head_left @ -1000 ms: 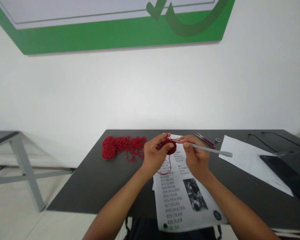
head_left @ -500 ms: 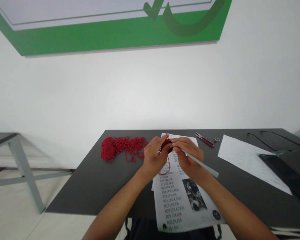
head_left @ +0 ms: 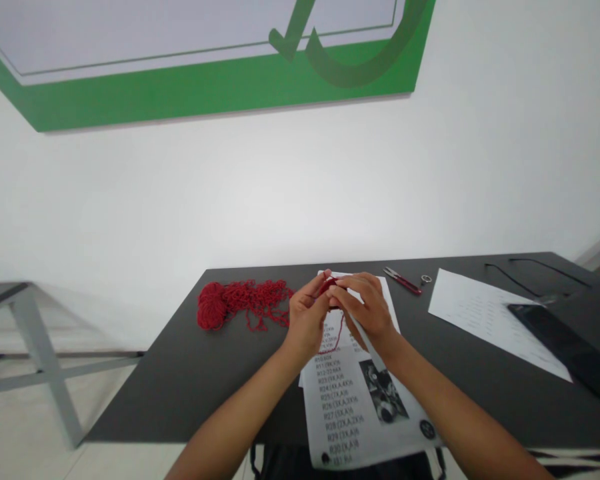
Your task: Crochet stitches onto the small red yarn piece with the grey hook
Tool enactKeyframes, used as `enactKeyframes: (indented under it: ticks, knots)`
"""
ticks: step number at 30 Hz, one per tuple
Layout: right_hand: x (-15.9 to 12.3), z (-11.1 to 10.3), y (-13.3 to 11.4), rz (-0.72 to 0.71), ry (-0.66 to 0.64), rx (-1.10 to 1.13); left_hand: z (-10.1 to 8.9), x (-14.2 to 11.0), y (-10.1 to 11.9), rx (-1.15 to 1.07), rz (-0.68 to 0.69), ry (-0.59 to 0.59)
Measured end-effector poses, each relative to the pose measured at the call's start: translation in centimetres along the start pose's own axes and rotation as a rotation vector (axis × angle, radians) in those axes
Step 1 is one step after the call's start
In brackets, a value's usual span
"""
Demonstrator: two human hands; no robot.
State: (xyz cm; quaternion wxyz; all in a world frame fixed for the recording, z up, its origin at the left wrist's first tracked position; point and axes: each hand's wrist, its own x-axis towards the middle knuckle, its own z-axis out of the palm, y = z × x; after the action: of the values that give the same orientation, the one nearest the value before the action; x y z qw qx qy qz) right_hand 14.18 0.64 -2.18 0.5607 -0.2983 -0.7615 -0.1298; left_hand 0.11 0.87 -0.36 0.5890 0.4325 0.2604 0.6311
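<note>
At twelve o'clock on the dark table (head_left: 220, 373), left hand (head_left: 305, 325) and right hand (head_left: 374, 308) both pinch the red yarn piece (head_left: 333, 285), likely steadying it, loose yarn (head_left: 212, 308) at ten perhaps for slack, printed sheet (head_left: 347, 437) running to six, apparently for reading

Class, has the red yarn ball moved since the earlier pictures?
No: the red yarn ball keeps its place near the far left corner of the dark table; the shift is the camera's.
</note>
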Motion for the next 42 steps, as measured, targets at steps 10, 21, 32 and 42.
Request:
enactKeyframes:
  ticks: [10,21,32,42]
  knots:
    - [2.0,-0.1,-1.1,0.231,0.004,0.261,-2.8,2.3,1.9,0.579,0.446,0.037]
    - [0.5,0.7,-2.7,0.601,-0.055,0.326,-2.2,2.0,1.3,0.639,0.477,0.153]
    - [0.2,1.0,-3.0,0.731,-0.011,0.54,-2.2,2.3,1.1,0.621,0.458,0.189]
    - [0.0,2.4,-2.7,0.649,-0.078,0.413,-3.4,3.1,0.0,0.665,0.456,0.2]
